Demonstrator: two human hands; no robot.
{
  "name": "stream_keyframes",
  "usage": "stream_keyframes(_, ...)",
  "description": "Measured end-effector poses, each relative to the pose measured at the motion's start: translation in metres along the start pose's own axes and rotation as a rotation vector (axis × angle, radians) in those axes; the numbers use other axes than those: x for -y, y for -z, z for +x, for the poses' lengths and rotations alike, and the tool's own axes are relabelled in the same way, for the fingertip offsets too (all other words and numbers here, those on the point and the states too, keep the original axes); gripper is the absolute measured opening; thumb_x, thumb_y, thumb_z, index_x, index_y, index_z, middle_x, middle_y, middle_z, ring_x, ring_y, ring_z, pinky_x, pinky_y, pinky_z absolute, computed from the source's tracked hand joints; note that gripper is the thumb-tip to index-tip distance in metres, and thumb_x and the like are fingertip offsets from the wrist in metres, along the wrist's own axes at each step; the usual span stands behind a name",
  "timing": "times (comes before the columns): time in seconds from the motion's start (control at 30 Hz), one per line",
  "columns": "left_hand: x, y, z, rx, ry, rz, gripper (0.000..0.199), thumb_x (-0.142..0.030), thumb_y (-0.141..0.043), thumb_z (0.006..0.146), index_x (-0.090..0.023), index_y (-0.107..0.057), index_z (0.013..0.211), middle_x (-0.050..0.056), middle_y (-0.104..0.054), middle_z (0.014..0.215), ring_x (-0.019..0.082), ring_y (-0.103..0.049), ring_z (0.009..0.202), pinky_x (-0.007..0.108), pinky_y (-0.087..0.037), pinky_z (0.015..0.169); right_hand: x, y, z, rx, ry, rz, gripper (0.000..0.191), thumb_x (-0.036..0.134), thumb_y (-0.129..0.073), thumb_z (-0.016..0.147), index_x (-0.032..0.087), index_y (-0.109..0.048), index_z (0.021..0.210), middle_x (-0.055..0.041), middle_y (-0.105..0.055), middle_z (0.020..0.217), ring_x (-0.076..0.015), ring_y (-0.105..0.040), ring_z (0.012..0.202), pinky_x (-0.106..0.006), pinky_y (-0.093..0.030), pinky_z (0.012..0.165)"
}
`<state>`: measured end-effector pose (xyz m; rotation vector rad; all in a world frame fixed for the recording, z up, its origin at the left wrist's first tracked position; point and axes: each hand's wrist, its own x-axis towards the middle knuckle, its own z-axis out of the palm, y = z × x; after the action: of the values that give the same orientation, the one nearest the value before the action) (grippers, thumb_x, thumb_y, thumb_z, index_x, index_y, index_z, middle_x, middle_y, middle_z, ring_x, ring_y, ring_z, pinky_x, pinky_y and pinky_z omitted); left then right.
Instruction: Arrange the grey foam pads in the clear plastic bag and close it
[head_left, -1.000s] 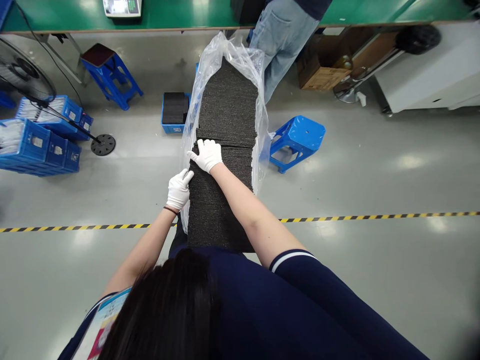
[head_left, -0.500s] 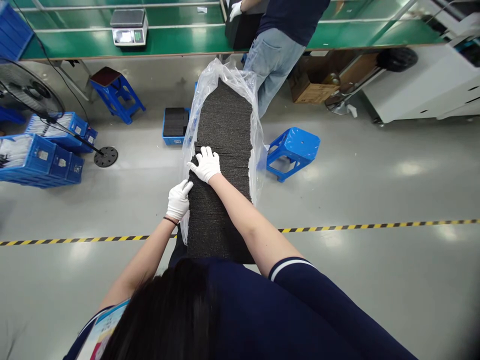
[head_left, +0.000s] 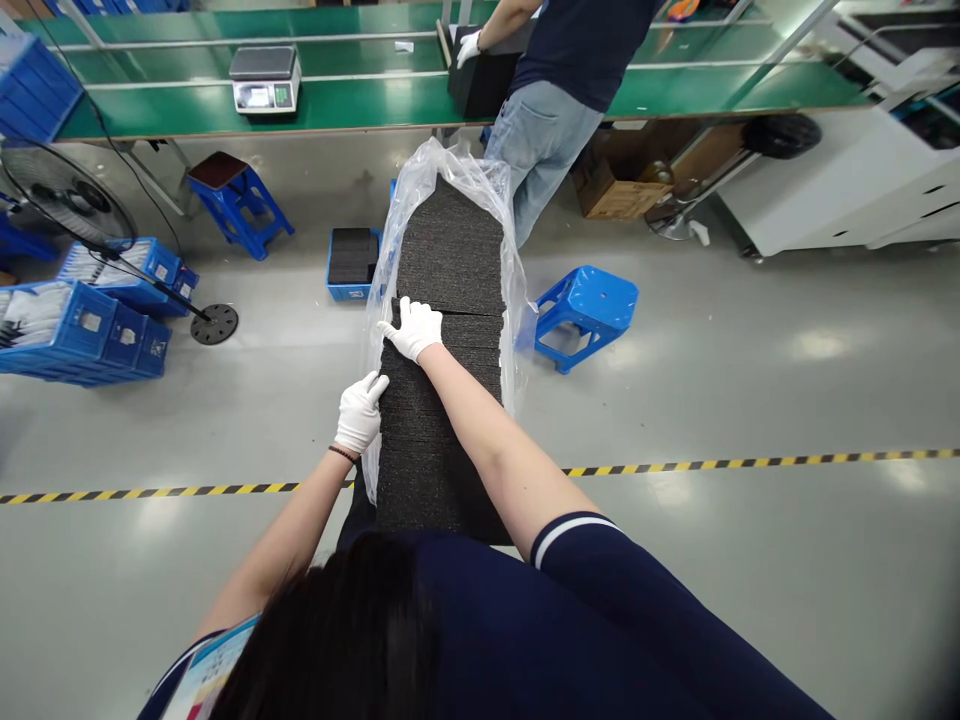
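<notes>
Here the right hand (head_left: 411,328) lies spread flat at a gap in the long stack of black foam sheets (head_left: 442,400), the left hand (head_left: 358,412) cups its side, and the far half sits in the plastic bag (head_left: 450,170).

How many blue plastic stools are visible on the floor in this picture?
2. One blue stool stands right of the foam stack in its plastic bag; another, dark-topped stool stands near the green bench. Others may be hidden.
</notes>
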<state>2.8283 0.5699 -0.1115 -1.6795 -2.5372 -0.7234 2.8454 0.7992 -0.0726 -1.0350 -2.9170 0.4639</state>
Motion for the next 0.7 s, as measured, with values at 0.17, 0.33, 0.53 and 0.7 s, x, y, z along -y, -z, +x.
stream_keyframes(0.17,0.0016,-0.0015,0.0004,-0.010,-0.028,0.010,0.061,0.003,-0.045,0.081,-0.018,-0.069,0.132,0.017,-0.064,0.140,0.028,-0.066,0.124,0.046,-0.055,0.105,0.0009,0.0084,0.0049,-0.004,0.017,-0.010,0.084,0.076,-0.022,0.098,0.010,-0.062,0.131,-0.0226,-0.062,0.129,-0.0385,-0.055,0.118,-0.051,-0.042,0.097)
stream_keyframes(0.33,0.0025,-0.0014,0.0014,-0.036,-0.044,0.023,0.060,0.003,-0.045,0.081,-0.018,-0.069,0.131,0.016,-0.066,0.137,0.028,-0.067,0.121,0.045,-0.056,0.104,-0.0022,0.0054,0.0089,-0.062,0.026,-0.027,0.076,0.071,-0.025,0.100,0.015,-0.067,0.128,-0.0207,-0.048,0.152,-0.0398,-0.043,0.135,-0.055,-0.038,0.106)
stream_keyframes(0.53,0.0046,-0.0032,0.0005,-0.026,-0.034,-0.015,0.059,0.003,-0.044,0.083,-0.019,-0.069,0.132,0.016,-0.065,0.139,0.027,-0.065,0.124,0.045,-0.054,0.106,-0.0046,-0.0003,0.0060,-0.092,0.045,-0.014,0.069,0.063,-0.024,0.103,0.016,-0.065,0.131,-0.0173,-0.045,0.156,-0.0365,-0.033,0.145,-0.056,-0.034,0.111)
stream_keyframes(0.7,0.0069,-0.0049,0.0009,-0.005,-0.020,-0.027,0.058,0.001,-0.045,0.083,-0.019,-0.068,0.132,0.017,-0.064,0.139,0.028,-0.064,0.126,0.046,-0.053,0.108,-0.0018,0.0023,0.0037,-0.068,0.046,-0.009,0.065,0.060,-0.026,0.103,0.014,-0.063,0.130,-0.0191,-0.050,0.151,-0.0348,-0.040,0.139,-0.053,-0.037,0.108)
